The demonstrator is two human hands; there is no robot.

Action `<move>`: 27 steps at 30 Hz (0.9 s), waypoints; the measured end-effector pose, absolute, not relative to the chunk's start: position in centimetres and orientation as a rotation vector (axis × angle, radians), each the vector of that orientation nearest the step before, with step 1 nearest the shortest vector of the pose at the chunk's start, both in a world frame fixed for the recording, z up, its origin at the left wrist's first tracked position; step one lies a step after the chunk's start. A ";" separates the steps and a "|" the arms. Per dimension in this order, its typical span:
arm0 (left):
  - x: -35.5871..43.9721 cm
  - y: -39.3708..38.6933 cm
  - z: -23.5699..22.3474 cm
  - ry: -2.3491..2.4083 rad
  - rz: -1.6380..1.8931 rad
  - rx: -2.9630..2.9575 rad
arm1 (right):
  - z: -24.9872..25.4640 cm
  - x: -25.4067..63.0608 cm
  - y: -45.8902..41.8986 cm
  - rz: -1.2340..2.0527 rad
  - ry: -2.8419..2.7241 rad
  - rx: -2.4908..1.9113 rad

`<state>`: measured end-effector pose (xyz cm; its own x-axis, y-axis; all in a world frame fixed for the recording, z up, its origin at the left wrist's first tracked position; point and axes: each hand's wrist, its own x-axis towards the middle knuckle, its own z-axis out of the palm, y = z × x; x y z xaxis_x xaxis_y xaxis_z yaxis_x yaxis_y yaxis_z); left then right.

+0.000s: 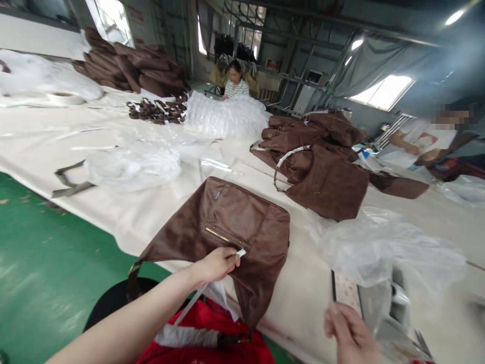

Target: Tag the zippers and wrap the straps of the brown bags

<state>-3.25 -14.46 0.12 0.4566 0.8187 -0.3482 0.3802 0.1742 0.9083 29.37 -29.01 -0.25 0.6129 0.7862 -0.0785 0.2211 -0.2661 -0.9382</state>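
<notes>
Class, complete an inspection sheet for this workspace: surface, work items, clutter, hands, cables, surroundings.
Surface: long table with a pale covering.
Work items: brown bag with a brass-toned zip, partly over the near edge.
Clutter: crumpled clear plastic, piled brown bags, small brown pieces.
Hands: left hand pinches a small white piece by the zip; right hand blurred, grip unclear.
Cables: nothing seen on the table.
Surroundings: green floor; one person beyond the table, another to the right.

Green floor (38, 263), pale-covered desk (132, 212), bright windows (382, 92), a lit lamp (454, 16) overhead, seemingly a grey curtain (379, 60).
</notes>
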 end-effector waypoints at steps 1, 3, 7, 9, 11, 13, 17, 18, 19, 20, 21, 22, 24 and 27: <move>-3.2 -14.7 0.1 1.159 0.430 1.459 | 0.3 25.8 -27.1 0.815 -0.946 -1.685; -3.2 -15.1 0.2 1.206 0.433 1.544 | 1.3 19.3 -23.4 1.069 -1.063 -1.498; -3.2 -15.5 0.5 1.268 0.440 1.703 | 1.6 12.3 -18.7 1.410 -1.114 -1.343; -3.2 -15.6 0.5 1.281 0.439 1.747 | 0.9 11.5 -17.9 1.467 -1.106 -1.351; -3.1 -15.6 0.5 1.295 0.438 1.770 | 0.1 11.5 -17.5 1.492 -1.105 -1.373; -3.1 -15.7 0.5 1.306 0.443 1.771 | -0.4 11.7 -17.4 1.502 -1.105 -1.400; -3.3 -15.8 0.7 1.280 0.467 1.720 | -0.8 11.8 -17.3 1.495 -1.104 -1.450; -3.4 -15.8 0.7 1.265 0.476 1.697 | -0.8 11.7 -17.3 1.491 -1.100 -1.458; -3.4 -15.8 0.7 1.250 0.485 1.671 | -0.9 11.7 -17.3 1.489 -1.095 -1.463; -3.4 -15.8 0.8 1.234 0.494 1.639 | -0.9 11.7 -17.3 1.486 -1.089 -1.466; -3.4 -15.8 0.7 1.220 0.504 1.603 | -0.9 11.6 -17.3 1.483 -1.088 -1.469; -3.4 -15.8 0.7 1.209 0.513 1.562 | -0.9 11.7 -17.4 1.479 -1.091 -1.471; -3.3 -15.7 0.5 1.200 0.534 1.469 | -1.0 11.8 -17.5 1.473 -1.108 -1.462; -3.1 -15.5 0.2 1.203 0.557 1.308 | -1.1 12.2 -17.8 1.503 -1.145 -1.410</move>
<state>-3.12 -15.55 0.21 0.3476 0.8705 -0.3484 0.2975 0.2500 0.9214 12.16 -17.83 -1.05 -0.0972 0.9463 -0.3082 0.0454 -0.3052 -0.9512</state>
